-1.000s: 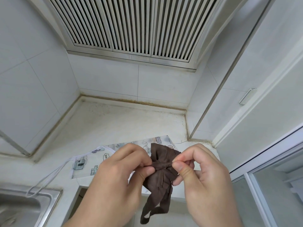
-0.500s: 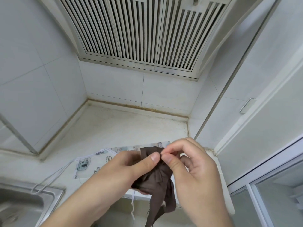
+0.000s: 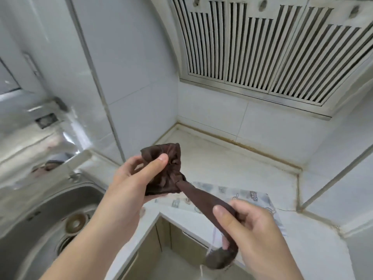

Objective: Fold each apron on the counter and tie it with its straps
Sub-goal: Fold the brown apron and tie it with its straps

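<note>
Brown apron (image 3: 161, 168) is bunched into a tight bundle, held up in the air above the counter (image 3: 232, 164), over its front edge. Left hand (image 3: 131, 182) grips the bundle: thumb pressed across the front, fingers curled round behind. One brown strap (image 3: 198, 196) runs taut from the bundle's cinched middle down and right into the right hand (image 3: 252, 233), which is closed round it, thumb on top. The strap's loose end (image 3: 221, 257) hangs below that fist.

Second apron, white with a cartoon print (image 3: 242, 196), lies flat on the counter under the strap, near the front edge. Its thin white cord (image 3: 212, 243) dangles off the edge.

Sink (image 3: 40, 229) at left, steel. Only the drain fitting (image 3: 75, 222) is visible inside; the rest is too blurred to say. Slatted range hood (image 3: 272, 57) above the back corner.

Versus half a second ago: both hands were pinching together at the bundle's knot. Now the right hand has pulled away down-right, drawing the strap out straight. Bundle has lifted and shifted left. View has swung left, so more of the sink shows.
</note>
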`<action>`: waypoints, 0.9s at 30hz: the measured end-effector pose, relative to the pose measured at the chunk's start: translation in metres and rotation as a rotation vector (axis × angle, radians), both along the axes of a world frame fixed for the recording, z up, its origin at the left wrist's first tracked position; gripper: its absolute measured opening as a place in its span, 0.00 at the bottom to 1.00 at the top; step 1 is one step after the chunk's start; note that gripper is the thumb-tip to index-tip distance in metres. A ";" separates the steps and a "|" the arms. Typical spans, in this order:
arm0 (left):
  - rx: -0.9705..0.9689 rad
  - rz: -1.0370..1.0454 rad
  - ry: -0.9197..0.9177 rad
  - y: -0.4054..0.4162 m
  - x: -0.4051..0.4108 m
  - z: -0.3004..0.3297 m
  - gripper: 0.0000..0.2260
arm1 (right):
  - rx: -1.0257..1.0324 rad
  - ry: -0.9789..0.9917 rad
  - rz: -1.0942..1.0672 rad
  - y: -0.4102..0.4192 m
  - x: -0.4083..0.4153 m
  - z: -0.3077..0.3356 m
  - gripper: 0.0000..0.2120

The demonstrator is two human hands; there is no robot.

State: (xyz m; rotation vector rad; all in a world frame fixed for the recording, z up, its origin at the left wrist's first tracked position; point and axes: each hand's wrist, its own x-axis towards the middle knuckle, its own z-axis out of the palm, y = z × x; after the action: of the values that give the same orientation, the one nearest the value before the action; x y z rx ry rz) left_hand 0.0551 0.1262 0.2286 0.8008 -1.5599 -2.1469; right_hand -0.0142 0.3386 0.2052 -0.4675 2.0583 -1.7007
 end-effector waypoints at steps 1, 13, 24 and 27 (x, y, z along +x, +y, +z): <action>-0.003 0.042 0.006 -0.013 0.009 0.002 0.18 | -0.017 0.003 0.007 -0.008 0.001 0.007 0.18; 0.035 0.438 0.117 -0.142 0.140 0.017 0.16 | 0.101 0.168 0.329 -0.133 0.040 0.061 0.28; -0.071 0.425 -0.366 -0.272 0.320 0.013 0.13 | -0.779 -0.314 1.071 -0.378 0.197 0.130 0.20; -0.368 0.494 -0.496 -0.288 0.362 0.017 0.11 | -0.695 -0.076 1.086 -0.445 0.267 0.148 0.26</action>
State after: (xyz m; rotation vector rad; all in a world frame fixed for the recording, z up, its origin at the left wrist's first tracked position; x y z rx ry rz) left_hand 0.4175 -0.1613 0.2460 1.4725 -1.6783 -1.3219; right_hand 0.2530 -0.1066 0.3528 -1.3770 0.7436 -1.5497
